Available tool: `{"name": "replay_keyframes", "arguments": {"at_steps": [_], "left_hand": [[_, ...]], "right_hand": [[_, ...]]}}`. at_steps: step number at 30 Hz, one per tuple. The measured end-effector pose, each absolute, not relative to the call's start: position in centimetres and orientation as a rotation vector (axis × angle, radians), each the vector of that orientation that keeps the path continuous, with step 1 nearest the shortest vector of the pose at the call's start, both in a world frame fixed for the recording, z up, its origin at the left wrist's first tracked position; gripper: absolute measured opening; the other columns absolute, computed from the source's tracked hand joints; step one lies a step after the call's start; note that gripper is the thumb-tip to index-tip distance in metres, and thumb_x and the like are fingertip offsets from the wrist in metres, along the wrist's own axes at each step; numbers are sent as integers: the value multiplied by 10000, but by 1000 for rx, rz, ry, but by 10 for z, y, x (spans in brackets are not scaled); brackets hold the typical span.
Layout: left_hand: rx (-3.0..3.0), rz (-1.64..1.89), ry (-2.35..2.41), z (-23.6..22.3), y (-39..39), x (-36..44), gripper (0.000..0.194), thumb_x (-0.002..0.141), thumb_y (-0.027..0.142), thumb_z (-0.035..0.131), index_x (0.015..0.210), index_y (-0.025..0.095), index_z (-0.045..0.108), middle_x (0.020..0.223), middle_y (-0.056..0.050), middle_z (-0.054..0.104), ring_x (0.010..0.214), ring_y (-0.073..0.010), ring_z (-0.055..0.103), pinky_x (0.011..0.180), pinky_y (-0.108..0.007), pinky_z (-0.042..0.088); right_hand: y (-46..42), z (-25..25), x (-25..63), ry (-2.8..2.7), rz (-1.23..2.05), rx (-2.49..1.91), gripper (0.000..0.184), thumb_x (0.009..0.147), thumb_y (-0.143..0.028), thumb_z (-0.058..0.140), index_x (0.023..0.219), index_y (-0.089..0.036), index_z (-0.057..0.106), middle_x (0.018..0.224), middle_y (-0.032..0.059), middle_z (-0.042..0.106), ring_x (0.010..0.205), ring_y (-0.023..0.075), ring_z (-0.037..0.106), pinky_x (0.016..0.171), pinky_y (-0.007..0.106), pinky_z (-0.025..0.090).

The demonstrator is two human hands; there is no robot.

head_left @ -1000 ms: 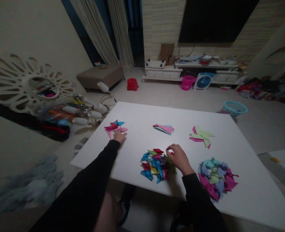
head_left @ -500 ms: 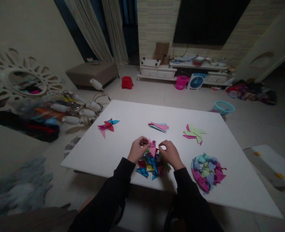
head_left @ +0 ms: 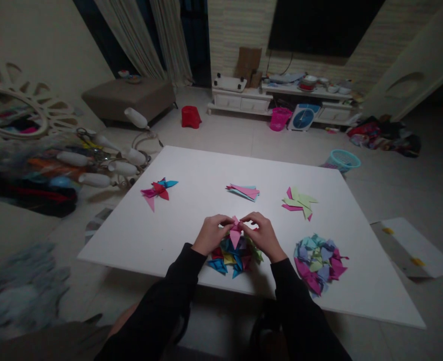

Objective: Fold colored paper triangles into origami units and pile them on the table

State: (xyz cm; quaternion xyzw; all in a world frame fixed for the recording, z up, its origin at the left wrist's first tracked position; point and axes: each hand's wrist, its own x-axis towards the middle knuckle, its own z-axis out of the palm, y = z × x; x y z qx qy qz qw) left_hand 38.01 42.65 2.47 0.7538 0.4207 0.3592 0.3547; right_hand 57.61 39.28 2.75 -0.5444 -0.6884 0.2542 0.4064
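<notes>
A pink origami crane (head_left: pixel 235 237) is held up between my two hands, over the near part of the white table (head_left: pixel 191 200). My left hand (head_left: pixel 213 233) pinches it from the left. From the right, my right hand (head_left: pixel 261 234) closes finger and thumb on it. Just below lies a pile of folded paper pieces (head_left: pixel 229 259) in blue, red, yellow and green, partly hidden by my hands. To the right sits a round cluster of folded pieces (head_left: pixel 321 263) in magenta, lilac and teal.
Farther back on the table lie pink and blue folded strips (head_left: pixel 244 191), a green and magenta group (head_left: pixel 299 202), and a red, pink and blue group (head_left: pixel 159 191). A lamp with white shades (head_left: pixel 122 167) stands off the left edge. A teal basket (head_left: pixel 345 160) is behind the right corner.
My right hand has moved left and now grips the pink crane, where its fingers were apart from it before. The view has shifted slightly.
</notes>
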Motion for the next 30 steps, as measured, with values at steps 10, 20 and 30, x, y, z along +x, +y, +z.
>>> {"name": "replay_keyframes", "arguments": {"at_steps": [10,20,30], "left_hand": [[1881,944,1094,28,419,376,112,834,198,712,940,184,745,866,-22,772,792,-160,718,768,-268,562],[1771,945,1106,27,419,383,195,823,241,722,1009,185,697,856,-30,764,809,-173,724,773,-285,572],[1866,914,1087,22,424,385,134,860,310,695,844,185,740,846,-42,707,774,-152,647,679,-254,526]], "right_hand": [[385,34,568,-1701,671,-1349,129,888,-205,648,787,-227,725,794,23,699,786,186,592,715,317,448],[385,36,574,-1662,648,-1387,137,886,-236,646,778,-218,727,779,35,694,784,188,598,693,310,456],[385,35,581,-1663,639,-1389,153,879,-223,641,746,-226,716,761,32,689,782,194,589,686,313,454]]}}
